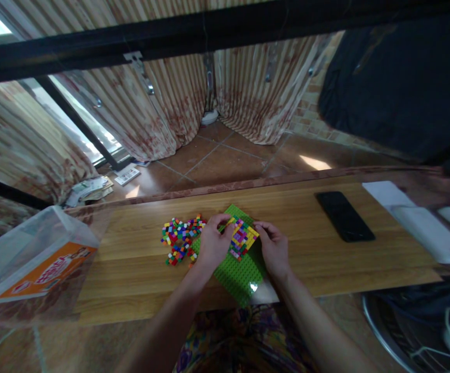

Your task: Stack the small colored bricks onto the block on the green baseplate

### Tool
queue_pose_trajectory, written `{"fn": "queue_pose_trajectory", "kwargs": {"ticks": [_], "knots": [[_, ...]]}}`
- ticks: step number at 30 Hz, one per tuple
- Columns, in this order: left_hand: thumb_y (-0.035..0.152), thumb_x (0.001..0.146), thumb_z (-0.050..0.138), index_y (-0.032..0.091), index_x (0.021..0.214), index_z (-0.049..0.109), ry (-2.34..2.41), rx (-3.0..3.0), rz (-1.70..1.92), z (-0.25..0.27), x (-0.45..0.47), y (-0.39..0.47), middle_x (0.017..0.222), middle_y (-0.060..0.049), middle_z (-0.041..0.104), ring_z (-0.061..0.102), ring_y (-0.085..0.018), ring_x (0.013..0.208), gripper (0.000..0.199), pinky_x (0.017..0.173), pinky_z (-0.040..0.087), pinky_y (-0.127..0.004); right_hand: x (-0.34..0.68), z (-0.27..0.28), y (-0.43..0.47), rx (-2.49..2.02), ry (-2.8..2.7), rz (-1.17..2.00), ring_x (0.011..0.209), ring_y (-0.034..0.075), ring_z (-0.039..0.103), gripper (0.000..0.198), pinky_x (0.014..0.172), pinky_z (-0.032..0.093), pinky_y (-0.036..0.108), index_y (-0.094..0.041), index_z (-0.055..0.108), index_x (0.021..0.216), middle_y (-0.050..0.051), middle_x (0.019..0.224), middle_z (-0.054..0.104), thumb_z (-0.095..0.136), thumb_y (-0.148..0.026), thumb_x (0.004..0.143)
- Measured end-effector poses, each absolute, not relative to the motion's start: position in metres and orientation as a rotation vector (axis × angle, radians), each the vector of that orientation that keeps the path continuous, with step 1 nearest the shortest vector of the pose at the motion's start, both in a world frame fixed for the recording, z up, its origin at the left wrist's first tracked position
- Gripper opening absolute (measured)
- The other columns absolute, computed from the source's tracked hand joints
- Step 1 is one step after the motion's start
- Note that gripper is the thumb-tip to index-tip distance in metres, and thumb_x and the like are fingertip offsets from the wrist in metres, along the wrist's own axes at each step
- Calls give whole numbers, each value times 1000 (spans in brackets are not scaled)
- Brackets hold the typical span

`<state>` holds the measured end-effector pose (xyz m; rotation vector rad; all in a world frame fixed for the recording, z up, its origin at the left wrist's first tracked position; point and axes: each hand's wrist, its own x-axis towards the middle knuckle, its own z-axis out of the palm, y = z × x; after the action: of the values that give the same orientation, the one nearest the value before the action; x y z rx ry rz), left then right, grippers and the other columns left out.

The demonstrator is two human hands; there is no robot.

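A green studded baseplate (pixel 240 284) lies at a slant on the wooden board in front of me. On its upper half sits a patch of small toy bricks (pixel 242 235), mostly yellow, purple, pink and red. My left hand (pixel 216 242) is at the patch's left side, thumb and forefinger closed together at its upper left edge; what they pinch is too small to make out. Close against the yellow right corner is my right hand (pixel 274 247), its fingers curled and pressed together, their tips partly hidden. Loose bricks (pixel 180 235) lie heaped just left of my left hand.
A black phone (pixel 344 216) lies on the wooden board (pixel 131 280) to the right, with white objects (pixel 434 233) beyond it. At the left end stands a clear plastic box (pixel 69 228) with an orange label. A dark bar (pixel 225 28) crosses above.
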<state>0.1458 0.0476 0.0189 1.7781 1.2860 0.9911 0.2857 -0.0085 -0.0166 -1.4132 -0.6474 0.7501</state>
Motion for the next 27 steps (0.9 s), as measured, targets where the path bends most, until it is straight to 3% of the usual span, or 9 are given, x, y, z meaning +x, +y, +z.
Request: {"fn": "queue_pose_trajectory", "kwargs": {"ticks": [12,19,27], "knots": [[18,75,66,15,95,75,1233,1377,955,15,150,48,90,-6,76,69,-17,74,22,69,54,-28,287,-22,-10,-1417,-675,762,80,19,63,22,78,48,34,-20,71,83,3,85,71,64,-40,76],[22,72,69,15,87,76,1174,1256,1023,9,152,48,89,-5,76,69,-19,79,18,76,55,-30,288,-23,-9,-1439,-696,749,80,19,63,23,78,48,34,-20,71,82,4,85,71,64,-40,76],[27,77,68,16,100,73,1092,1276,1050,14,135,45,96,-6,75,68,-18,85,26,81,54,-31,288,-21,-10,-1450,-727,737,80,20,63,26,79,48,36,-19,72,83,5,85,72,63,-42,76]]}}
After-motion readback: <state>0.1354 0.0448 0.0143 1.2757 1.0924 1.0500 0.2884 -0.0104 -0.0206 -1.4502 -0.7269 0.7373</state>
